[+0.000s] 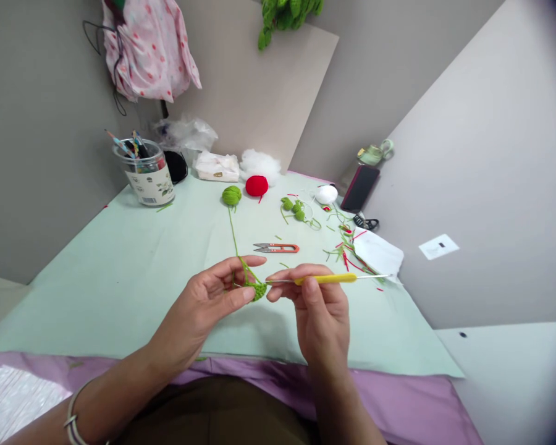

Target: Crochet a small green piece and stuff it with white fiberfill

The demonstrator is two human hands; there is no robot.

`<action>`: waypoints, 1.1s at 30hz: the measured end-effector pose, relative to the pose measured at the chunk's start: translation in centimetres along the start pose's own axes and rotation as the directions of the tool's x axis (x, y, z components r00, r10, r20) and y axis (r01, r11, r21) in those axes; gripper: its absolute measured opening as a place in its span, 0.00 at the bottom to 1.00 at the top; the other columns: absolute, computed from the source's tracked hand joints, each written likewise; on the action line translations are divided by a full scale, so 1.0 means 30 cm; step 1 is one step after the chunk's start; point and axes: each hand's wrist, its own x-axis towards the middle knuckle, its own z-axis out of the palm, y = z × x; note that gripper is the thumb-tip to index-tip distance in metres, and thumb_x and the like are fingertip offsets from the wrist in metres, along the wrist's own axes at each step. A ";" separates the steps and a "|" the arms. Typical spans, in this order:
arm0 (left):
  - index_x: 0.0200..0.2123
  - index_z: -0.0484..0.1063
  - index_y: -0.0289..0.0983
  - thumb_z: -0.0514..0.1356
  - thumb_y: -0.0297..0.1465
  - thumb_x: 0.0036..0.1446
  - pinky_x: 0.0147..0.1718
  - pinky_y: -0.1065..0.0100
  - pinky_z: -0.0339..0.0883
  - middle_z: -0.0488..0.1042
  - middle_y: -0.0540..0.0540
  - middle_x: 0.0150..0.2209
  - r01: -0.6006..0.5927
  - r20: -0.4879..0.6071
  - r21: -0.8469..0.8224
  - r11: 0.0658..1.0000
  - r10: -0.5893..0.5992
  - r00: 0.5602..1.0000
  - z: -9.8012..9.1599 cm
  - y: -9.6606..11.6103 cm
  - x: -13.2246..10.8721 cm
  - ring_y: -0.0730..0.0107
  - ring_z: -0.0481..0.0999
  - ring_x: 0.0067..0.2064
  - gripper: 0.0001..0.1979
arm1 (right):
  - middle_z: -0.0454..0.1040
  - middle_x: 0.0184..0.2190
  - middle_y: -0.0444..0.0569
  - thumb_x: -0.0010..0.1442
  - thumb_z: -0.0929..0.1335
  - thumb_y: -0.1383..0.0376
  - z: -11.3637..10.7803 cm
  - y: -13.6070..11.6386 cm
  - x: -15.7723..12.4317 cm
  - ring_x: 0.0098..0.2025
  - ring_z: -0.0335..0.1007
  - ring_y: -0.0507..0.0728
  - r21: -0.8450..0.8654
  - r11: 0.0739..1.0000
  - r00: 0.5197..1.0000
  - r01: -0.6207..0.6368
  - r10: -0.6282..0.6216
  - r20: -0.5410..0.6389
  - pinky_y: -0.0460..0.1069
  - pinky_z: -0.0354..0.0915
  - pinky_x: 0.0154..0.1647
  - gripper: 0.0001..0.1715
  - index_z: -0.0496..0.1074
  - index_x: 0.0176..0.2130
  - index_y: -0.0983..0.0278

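A small green crochet piece [259,291] is pinched between the thumb and fingers of my left hand [215,290]. Green yarn [234,232] runs from a green yarn ball [231,196] over my left fingers down to the piece. My right hand [322,309] grips a crochet hook [331,279] by its yellow handle, the metal shaft pointing left. The hook's tip meets the green stitches, though its exact place in them is hard to see. Just beyond my hands lie orange-handled thread snips [278,248].
A red yarn ball [256,186] and white stuffing [260,165] sit at the back. Small green crocheted pieces [294,209], a white ball [327,194] and yarn scraps [347,253] lie to the right. A phone [360,188] leans there. A pencil jar [146,176] stands back left.
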 end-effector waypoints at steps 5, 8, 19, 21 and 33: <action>0.53 0.84 0.50 0.71 0.38 0.62 0.49 0.64 0.65 0.76 0.49 0.40 0.015 0.012 0.009 1.000 -0.015 1.000 -0.004 -0.008 0.004 0.64 0.72 0.46 0.16 | 0.87 0.41 0.47 0.75 0.68 0.60 0.001 0.001 0.000 0.35 0.84 0.53 0.003 1.000 1.000 -0.008 0.008 -0.001 0.50 0.79 0.42 0.10 0.81 0.44 0.58; 0.53 0.84 0.49 0.71 0.38 0.62 0.49 0.65 0.65 0.76 0.49 0.40 0.005 0.020 0.017 1.000 -0.006 1.000 -0.006 -0.009 0.005 0.64 0.71 0.45 0.16 | 0.87 0.40 0.47 0.74 0.69 0.59 -0.001 -0.001 0.001 0.35 0.84 0.53 0.002 1.000 1.000 -0.015 0.015 0.004 0.51 0.79 0.41 0.10 0.81 0.43 0.58; 0.52 0.84 0.49 0.73 0.35 0.60 0.49 0.65 0.67 0.74 0.51 0.36 -0.111 -0.069 0.104 0.988 0.119 0.990 0.015 -0.008 -0.005 0.66 0.72 0.42 0.17 | 0.84 0.41 0.48 0.76 0.65 0.67 0.000 -0.028 -0.023 0.41 0.82 0.57 -0.362 0.904 0.973 0.229 -0.205 0.105 0.55 0.78 0.45 0.15 0.81 0.48 0.55; 0.56 0.81 0.50 0.73 0.33 0.61 0.50 0.65 0.67 0.74 0.52 0.36 -0.125 -0.078 0.095 0.988 0.133 0.988 0.019 -0.010 -0.003 0.67 0.72 0.42 0.20 | 0.84 0.43 0.49 0.74 0.65 0.71 -0.003 -0.018 -0.032 0.44 0.82 0.58 -0.476 0.798 0.929 0.370 -0.311 0.201 0.55 0.78 0.45 0.18 0.80 0.53 0.53; 0.60 0.81 0.41 0.76 0.40 0.56 0.38 0.69 0.62 0.71 0.51 0.32 0.261 0.140 -0.323 0.910 -0.227 0.964 0.014 -0.005 0.005 0.72 0.62 0.34 0.29 | 0.84 0.48 0.49 0.66 0.71 0.77 -0.015 0.064 -0.075 0.48 0.83 0.62 -0.673 0.456 0.798 0.582 -0.477 0.367 0.56 0.81 0.45 0.38 0.74 0.65 0.42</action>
